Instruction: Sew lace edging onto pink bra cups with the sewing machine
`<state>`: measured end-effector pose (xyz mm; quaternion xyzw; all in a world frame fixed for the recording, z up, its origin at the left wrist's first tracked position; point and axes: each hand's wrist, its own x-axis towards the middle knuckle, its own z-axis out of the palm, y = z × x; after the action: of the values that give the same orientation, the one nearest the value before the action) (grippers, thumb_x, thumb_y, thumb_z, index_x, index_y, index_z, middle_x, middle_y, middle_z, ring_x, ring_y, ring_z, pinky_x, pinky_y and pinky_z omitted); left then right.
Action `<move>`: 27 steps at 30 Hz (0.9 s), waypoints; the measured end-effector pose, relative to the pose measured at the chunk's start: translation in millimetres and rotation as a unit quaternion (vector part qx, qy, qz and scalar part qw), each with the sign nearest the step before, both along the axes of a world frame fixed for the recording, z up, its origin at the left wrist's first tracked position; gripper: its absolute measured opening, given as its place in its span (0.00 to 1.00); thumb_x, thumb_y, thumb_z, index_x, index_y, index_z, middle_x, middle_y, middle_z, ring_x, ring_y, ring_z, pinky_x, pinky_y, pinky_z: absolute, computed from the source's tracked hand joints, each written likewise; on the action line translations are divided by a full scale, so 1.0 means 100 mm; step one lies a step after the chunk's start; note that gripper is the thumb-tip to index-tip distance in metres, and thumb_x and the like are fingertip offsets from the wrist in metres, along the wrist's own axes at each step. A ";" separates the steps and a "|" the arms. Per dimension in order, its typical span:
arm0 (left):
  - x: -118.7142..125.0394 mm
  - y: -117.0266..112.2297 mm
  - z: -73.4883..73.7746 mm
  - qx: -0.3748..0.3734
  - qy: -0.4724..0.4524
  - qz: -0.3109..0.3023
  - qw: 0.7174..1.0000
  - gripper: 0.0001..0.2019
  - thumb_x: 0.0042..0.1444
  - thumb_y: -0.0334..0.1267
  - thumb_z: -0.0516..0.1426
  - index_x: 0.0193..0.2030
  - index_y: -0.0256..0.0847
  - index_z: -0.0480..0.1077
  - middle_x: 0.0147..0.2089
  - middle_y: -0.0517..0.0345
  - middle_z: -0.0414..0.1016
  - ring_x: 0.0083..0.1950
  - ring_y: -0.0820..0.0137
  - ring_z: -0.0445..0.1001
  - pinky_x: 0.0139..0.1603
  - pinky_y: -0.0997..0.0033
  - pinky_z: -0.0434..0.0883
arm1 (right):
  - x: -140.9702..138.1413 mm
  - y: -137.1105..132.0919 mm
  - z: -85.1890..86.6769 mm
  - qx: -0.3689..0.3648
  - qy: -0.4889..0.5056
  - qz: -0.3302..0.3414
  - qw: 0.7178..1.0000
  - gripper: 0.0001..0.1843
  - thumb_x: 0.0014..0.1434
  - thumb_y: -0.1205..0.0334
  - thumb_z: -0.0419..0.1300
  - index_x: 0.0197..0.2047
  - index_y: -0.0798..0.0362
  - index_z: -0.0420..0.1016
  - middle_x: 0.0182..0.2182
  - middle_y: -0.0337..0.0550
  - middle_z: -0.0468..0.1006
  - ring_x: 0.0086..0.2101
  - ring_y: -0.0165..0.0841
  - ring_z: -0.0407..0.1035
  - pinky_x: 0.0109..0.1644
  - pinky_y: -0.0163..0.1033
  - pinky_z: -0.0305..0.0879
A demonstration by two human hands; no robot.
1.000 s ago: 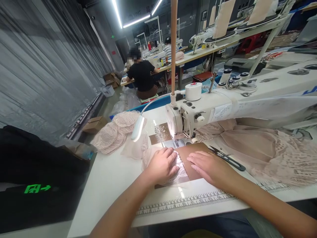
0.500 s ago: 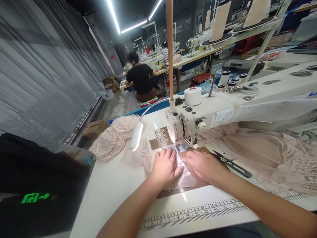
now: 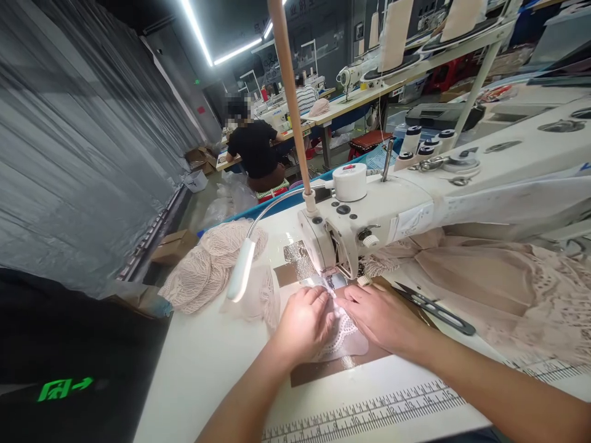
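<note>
While a grey, pleated curtain (image 3: 78, 141) fills the upper left of the frame, a stack of beige, net-patterned lace rounds (image 3: 194, 277) lies left of centre, at the edge of a white tabletop (image 3: 207, 369). Just right of it, a slim white lamp (image 3: 241, 271) on a curved metal neck hangs over a sheer beige fabric piece (image 3: 252, 295).

Near the middle, the left hand (image 3: 302, 326) lies back upward, its fingers close together and bent, resting on the left side of a white, scalloped lace piece (image 3: 344, 332); whether thumb and fingers pinch the cloth I cannot tell. Its forearm slants up from the bottom edge, wrist low. The lace lies at the lower centre, between both hands, over a flat brown plate (image 3: 318, 370) and below the head of a white sewing machine (image 3: 397, 203).

On the lace's right side, the right hand (image 3: 381, 317) bends inward, fingers gathered and tips at the border; its thumb is hidden, so a pinch cannot be confirmed. That forearm reaches in from the lower right corner. Beside it lie black metal thread snips (image 3: 436, 307), then a heaped beige, lace-trimmed garment (image 3: 484, 277) at the right.
</note>
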<state>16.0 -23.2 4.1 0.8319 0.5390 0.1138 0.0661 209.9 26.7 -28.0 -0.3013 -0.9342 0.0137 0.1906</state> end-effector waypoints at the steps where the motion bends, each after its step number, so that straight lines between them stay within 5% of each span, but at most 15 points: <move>1: 0.01 -0.01 -0.02 -0.001 0.007 -0.001 1.000 0.20 0.62 0.40 0.48 0.58 0.35 0.65 0.58 0.47 0.68 0.53 0.57 0.66 0.54 0.54 0.68 | 0.01 0.00 0.00 0.004 -0.002 -0.003 1.000 0.14 0.58 0.72 0.52 0.42 0.50 0.75 0.32 0.42 0.73 0.32 0.34 0.63 0.36 0.40 0.50; 13: 0.09 0.05 -0.17 0.023 0.032 0.014 0.999 0.24 0.62 0.42 0.49 0.60 0.30 0.63 0.62 0.45 0.65 0.57 0.55 0.63 0.57 0.52 0.67 | -0.01 0.02 -0.01 -0.001 -0.026 -0.043 0.999 0.17 0.54 0.76 0.54 0.43 0.49 0.74 0.35 0.40 0.75 0.31 0.34 0.63 0.39 0.43 0.48; 27: 0.01 0.02 -0.09 0.016 0.028 -0.033 0.999 0.22 0.61 0.41 0.50 0.60 0.33 0.63 0.61 0.44 0.65 0.56 0.55 0.64 0.56 0.52 0.66 | 0.05 -0.01 0.00 -0.027 0.010 -0.006 1.000 0.13 0.59 0.72 0.52 0.41 0.49 0.74 0.33 0.40 0.71 0.31 0.34 0.59 0.37 0.40 0.48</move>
<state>17.1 -21.2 -4.7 0.8531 0.5111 0.0967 0.0408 214.6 25.4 -27.9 -0.3121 -0.9297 0.0409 0.1915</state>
